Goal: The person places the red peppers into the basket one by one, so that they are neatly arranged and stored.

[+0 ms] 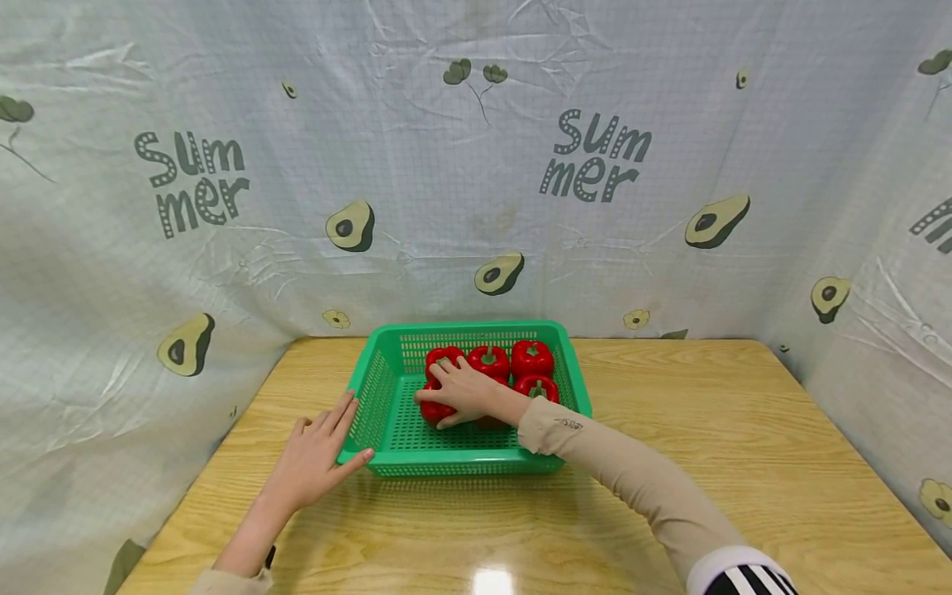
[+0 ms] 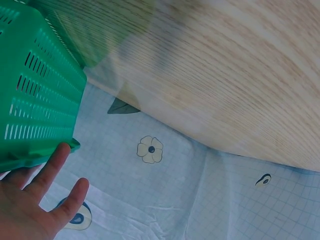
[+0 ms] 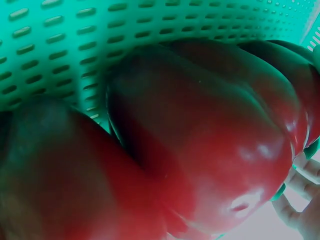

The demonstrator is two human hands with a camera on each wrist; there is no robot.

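A green plastic basket (image 1: pixel 476 457) stands on the table with several red bell peppers (image 1: pixel 532 359) grouped in its middle and right side. My right hand (image 1: pixel 467 392) reaches into it over the front-left bell pepper (image 1: pixel 434 415), thumb and fingers spread around its top. Large and close in the right wrist view are bell peppers (image 3: pixel 215 145), with only some fingertips (image 3: pixel 306 179) showing at the right edge. My left hand (image 1: pixel 316 459) rests on the basket's left rim near the front corner, its fingers fairly straight; the left wrist view shows them touching the basket's wall (image 2: pixel 42 90).
The wooden table (image 1: pixel 669 388) extends to both sides and in front of the basket. Behind it hangs a pale cloth (image 1: pixel 416 165) printed with avocados and lettering. The left part of the basket's slotted floor (image 1: pixel 407 426) is visible.
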